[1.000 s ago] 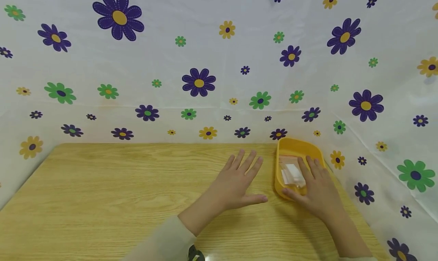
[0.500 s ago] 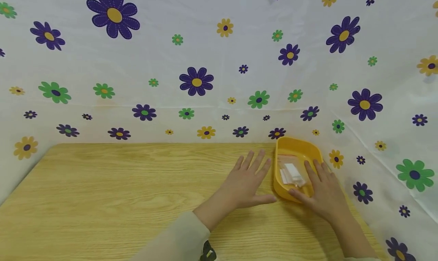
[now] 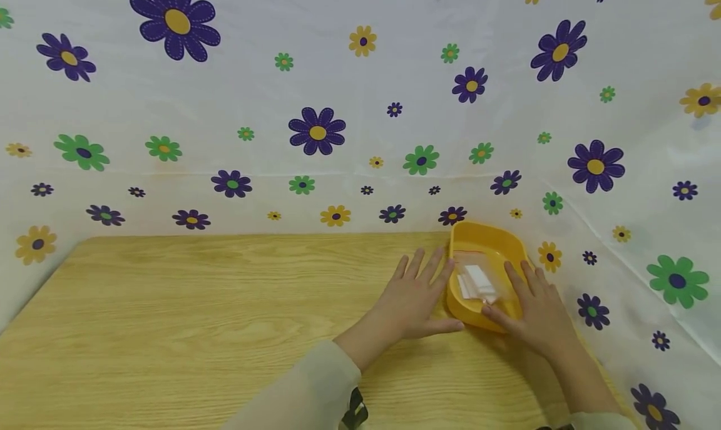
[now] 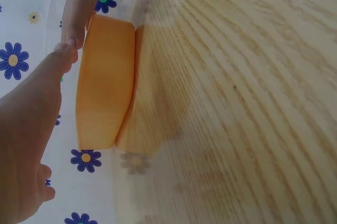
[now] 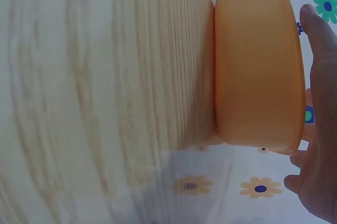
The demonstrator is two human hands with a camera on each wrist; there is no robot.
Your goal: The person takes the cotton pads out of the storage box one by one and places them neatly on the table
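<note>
- So, yellow bin sits upright at about the tabletop's 2 o'clock, in the far corner, just beside the flowered cloth.
- Clear bag with white pieces lies inside, toward the bin's 9 o'clock side. Bag looks thin; the pieces' exact nature is too blurred to tell.
- Left hand: released, fingers straight and spread, fingertips around the bin's 9 o'clock rim. Contact: can't tell from head view.
- Right hand: also released, fingers extended over the 3 o'clock rim, thumb near 6 o'clock. Right wrist view shows no grip on the wall.
- Risk 1: bin could tip, cause being one-sided downward load on the rim.
- Risk 2: a shove toward 3 o'clock could run it into the cloth or over the tabletop's right edge; margin there looks small.
- Risk 3: uneven squeeze from the two sides could twist the bin, since its base probably slides easily on smooth wood-grain.
- Risk 4: if tilted, bag would likely slip toward the low side, maybe over the rim, as it appears loose.
</note>
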